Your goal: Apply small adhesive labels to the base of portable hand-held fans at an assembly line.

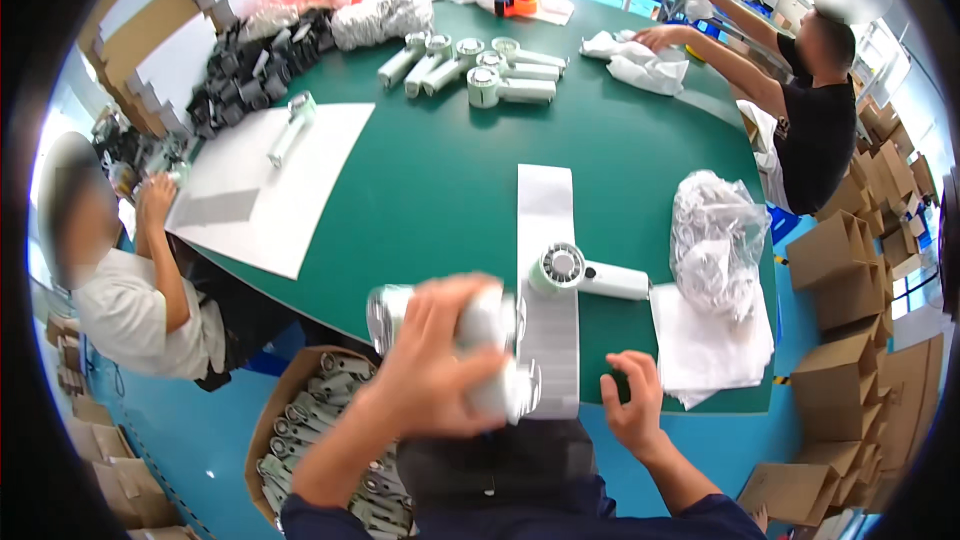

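Observation:
My left hand [425,365] grips a bunch of pale handheld fans [498,387] above the near edge of the green table. They are smeared by motion, and the fingers hide part of them. Empty, with its fingers apart and slightly curled, my right hand [637,405] hovers at the table's front edge. Between and beyond the hands, one white-and-green handheld fan [615,281] lies with its round head on a long white paper strip [546,205] and its handle pointing right.
An open carton [262,415] of handheld fans stands below the table's left edge. White sheets [712,360] and a clear plastic bag [715,230] lie at the right. More fans [485,88] and a heap of dark parts [240,80] occupy the far side. Three people work around the table.

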The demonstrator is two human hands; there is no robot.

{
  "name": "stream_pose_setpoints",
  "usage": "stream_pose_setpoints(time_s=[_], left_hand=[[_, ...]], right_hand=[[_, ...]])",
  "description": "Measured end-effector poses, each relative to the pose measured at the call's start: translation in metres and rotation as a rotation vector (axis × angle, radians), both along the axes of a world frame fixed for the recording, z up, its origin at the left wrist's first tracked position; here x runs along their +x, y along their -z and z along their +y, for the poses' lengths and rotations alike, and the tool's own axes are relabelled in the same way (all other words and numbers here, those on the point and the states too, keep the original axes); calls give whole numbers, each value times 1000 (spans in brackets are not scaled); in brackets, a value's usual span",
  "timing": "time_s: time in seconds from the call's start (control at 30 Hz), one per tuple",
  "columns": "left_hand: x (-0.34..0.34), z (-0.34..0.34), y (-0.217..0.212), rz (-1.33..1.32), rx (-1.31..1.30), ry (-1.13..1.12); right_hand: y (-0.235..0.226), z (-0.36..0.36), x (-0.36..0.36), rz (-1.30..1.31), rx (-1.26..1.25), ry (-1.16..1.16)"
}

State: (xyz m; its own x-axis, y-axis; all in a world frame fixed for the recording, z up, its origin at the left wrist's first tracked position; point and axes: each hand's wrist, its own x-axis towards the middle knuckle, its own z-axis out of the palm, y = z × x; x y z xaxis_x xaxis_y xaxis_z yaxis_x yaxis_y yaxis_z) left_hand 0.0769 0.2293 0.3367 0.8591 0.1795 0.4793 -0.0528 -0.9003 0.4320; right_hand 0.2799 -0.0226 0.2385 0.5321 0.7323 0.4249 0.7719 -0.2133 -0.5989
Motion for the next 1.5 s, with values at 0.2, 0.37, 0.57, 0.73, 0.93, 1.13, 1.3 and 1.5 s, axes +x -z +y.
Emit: stream_pose_setpoints(time_s=[0.2, 0.37, 0.57, 0.73, 0.93, 1.13, 1.3, 1.5], left_hand=[[201, 153, -12, 257, 147, -47], [374, 179, 7, 322, 444, 178], [508, 173, 37, 421, 619, 232], [549, 209, 58, 496, 555, 151], [562, 235, 61, 547, 435, 34], [489, 207, 38, 149, 542, 67], [270, 203, 13, -309, 268, -89], [-159, 94, 134, -479, -229, -1101]], right_hand=[[-3, 10, -5, -140, 21, 63], [-8, 18, -9, -81, 36, 165], [-24, 20, -16, -63, -19, 250], [-23, 27, -15, -61, 19, 363], [-25, 25, -15, -21, 12, 358], [-20, 29, -13, -51, 23, 330], [6, 18, -6, -65, 80, 150], [14, 1, -9, -61, -32, 45]])
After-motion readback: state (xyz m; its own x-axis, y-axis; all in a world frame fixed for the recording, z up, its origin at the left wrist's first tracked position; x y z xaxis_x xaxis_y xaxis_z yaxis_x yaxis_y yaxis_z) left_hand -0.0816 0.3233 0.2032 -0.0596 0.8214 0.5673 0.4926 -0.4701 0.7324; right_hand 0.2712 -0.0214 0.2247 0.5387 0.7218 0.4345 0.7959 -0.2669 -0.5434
